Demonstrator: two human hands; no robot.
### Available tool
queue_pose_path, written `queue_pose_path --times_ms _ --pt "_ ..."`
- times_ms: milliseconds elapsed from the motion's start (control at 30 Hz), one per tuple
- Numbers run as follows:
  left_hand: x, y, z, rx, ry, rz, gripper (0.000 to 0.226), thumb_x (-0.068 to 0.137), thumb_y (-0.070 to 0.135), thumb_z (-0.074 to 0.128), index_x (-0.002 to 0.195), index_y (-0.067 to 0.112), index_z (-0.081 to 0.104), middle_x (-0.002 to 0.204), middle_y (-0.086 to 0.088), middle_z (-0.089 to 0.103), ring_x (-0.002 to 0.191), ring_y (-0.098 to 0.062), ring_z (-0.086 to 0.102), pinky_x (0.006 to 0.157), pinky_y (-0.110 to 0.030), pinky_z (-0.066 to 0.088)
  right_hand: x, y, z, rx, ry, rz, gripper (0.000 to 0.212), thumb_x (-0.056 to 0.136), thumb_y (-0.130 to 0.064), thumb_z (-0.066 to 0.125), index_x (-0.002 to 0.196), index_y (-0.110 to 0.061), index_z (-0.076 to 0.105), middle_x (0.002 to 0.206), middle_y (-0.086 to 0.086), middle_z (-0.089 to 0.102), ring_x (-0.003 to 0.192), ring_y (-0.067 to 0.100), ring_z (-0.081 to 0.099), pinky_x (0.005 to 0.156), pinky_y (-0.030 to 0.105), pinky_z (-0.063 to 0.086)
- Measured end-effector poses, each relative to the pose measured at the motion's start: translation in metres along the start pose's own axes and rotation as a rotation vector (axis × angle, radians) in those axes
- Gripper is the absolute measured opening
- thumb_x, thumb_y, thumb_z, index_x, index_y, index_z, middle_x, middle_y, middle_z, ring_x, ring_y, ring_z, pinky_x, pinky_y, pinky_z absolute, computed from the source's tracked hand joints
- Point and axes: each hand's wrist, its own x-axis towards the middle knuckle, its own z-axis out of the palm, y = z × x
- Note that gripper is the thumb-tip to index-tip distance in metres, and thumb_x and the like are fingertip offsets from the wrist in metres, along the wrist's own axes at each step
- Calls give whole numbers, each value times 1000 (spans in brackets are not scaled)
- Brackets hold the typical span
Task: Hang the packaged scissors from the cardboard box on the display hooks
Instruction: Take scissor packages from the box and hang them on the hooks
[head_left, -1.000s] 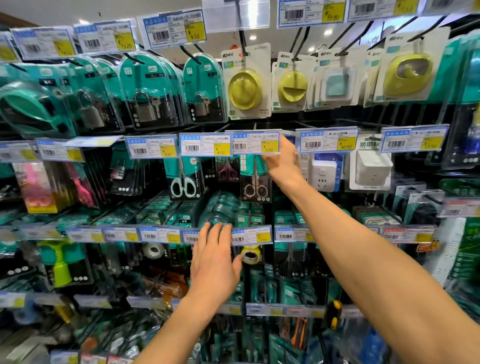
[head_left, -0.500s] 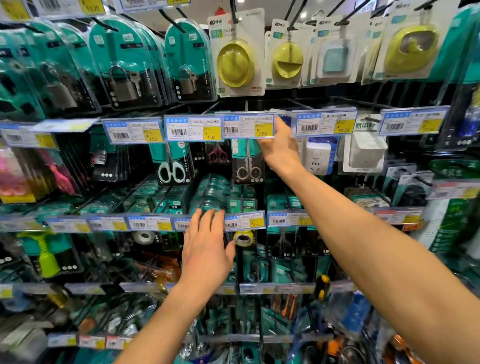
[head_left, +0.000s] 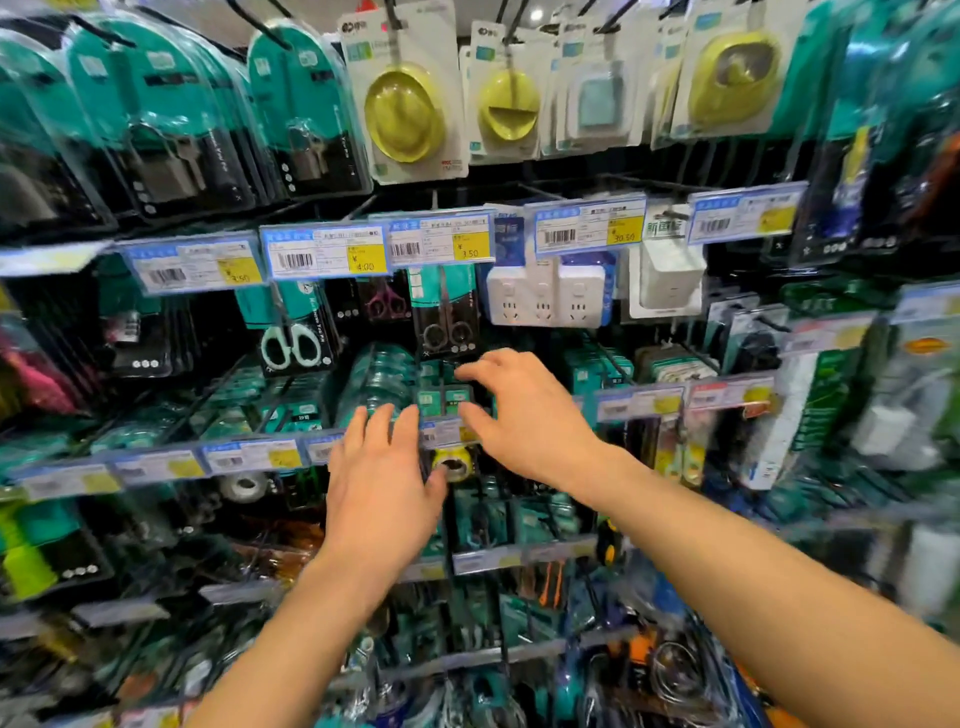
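Packaged scissors (head_left: 447, 317) with black handles hung on the peg wall directly under the price label marked 3.50 (head_left: 441, 241), handles down, their card upright. My right hand (head_left: 519, 410) was just below that pack and apart from it, empty, with the fingers loosely bent and the thumb held away from them. My left hand (head_left: 384, 467) was lower and to the left, palm toward the display, fingers straight and slightly spread. Its fingertips lay over the lower price rail (head_left: 249, 457), though I could not tell whether they touched it. Left of the black-handled pack hung pink-handled scissors (head_left: 385, 301), set further back, and white-handled scissors (head_left: 290, 343) under the label marked 4.00 (head_left: 324, 254).

Display surface: a dark shop wall of black wire display hooks (head_left: 260, 28) in rows, each row fronted by blue-and-yellow price labels. Top row: padlocks (head_left: 306, 114) in teal blister packs at left, yellow-green round goods (head_left: 405, 111) on white cards at centre. Middle row, right of the scissors: white socket adaptors (head_left: 545, 296), below the label marked 30.50 (head_left: 584, 231). Under the lower rail, between my two hands: a yellow tape roll (head_left: 452, 462). The rows beneath held more teal packs and tools, too blurred toward the edges to name. A strip of lit ceiling (head_left: 532, 14) showed above the top row.
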Motion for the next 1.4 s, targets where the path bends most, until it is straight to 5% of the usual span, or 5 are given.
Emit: queue_pose_path --times_ms 200,500,800,1200,1400 --pt "-42 10 28 57 -49 206 64 89 44 58 143 13 45 145 -10 49 141 -32 37 118 -47 32 -83 4 33 -132 -192 -24 48 90 -30 58 136 -17 56 130 7 57 127 29 46 105 45 45" --pt "-133 45 115 118 -624 278 71 92 55 52 151 20 32 152 -4 39 143 -31 27 117 -44 31 -232 75 49 -350 -610 358 60 98 -40 55 149 -17 35 146 15 41 136 38 34 107 53 40" --pt "-165 157 146 39 -761 447 66 94 54 55 148 20 37 147 -5 43 140 -28 32 114 -42 35 -340 171 0 -340 -586 585 45 94 -37 56 132 -14 48 132 15 50 126 37 42 95 49 44" --pt "-149 443 255 -8 -807 645 57 89 50 59 137 20 48 135 -7 54 130 -31 44 110 -40 39 -446 407 -100 -353 -453 729 40 89 -49 58 118 -23 58 119 6 58 117 30 51 93 40 49" --pt "-142 543 290 -43 -853 748 53 92 42 58 138 17 45 150 -8 43 138 -30 37 114 -38 33 -497 486 -141 -280 -464 897 59 82 -64 35 113 -22 63 113 9 65 114 31 57 92 39 52"
